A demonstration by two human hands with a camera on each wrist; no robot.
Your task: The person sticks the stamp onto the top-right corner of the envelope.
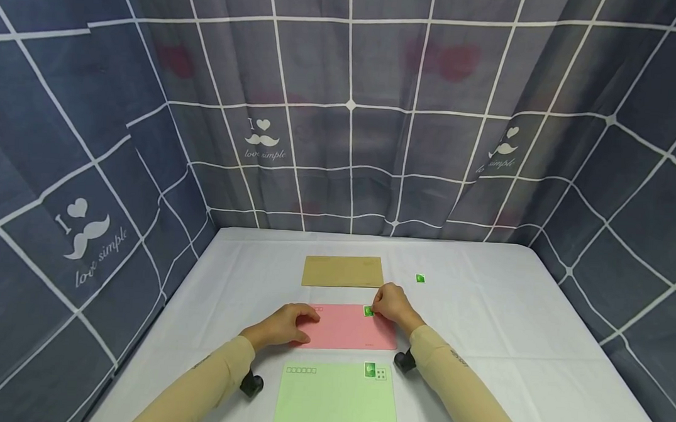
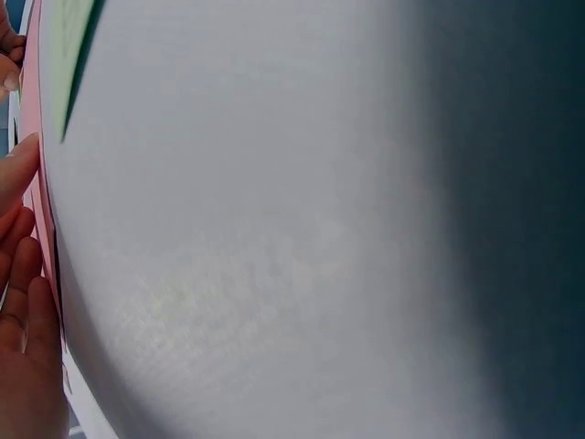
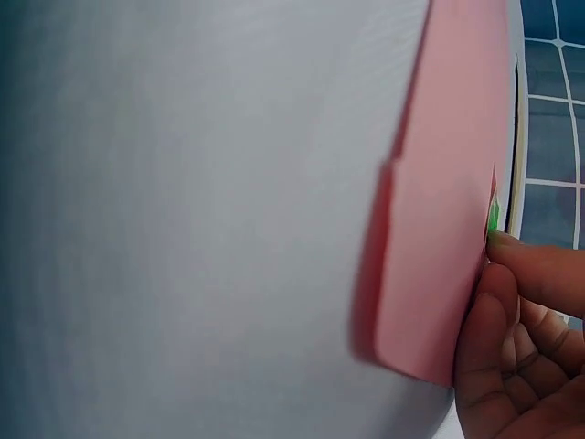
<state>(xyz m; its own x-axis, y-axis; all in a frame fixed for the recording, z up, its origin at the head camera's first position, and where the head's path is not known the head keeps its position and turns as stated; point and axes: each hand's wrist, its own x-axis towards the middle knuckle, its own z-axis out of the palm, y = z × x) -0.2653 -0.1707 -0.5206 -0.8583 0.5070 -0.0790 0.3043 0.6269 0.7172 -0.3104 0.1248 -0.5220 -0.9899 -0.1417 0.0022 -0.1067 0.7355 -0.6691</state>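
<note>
A pink envelope (image 1: 344,331) lies across the middle of the white table. My left hand (image 1: 284,325) rests at its left end, thumb and fingers spread apart on the paper. In the left wrist view the thumb (image 2: 20,169) touches the pink paper near its edge. At the envelope's upper right corner my right hand (image 1: 395,305) pinches a small green stamp (image 1: 368,311) between thumb and fingertips. The right wrist view shows the stamp (image 3: 494,215) tilted at the fingertips, its lower part hidden by them.
Nearest me lies a light green envelope (image 1: 335,396) bearing a green stamp (image 1: 370,370) at its top right. A brown envelope (image 1: 343,271) lies beyond the pink one. Another stamp (image 1: 420,278) is on the table to its right. Dark checked curtains (image 1: 318,134) surround the table.
</note>
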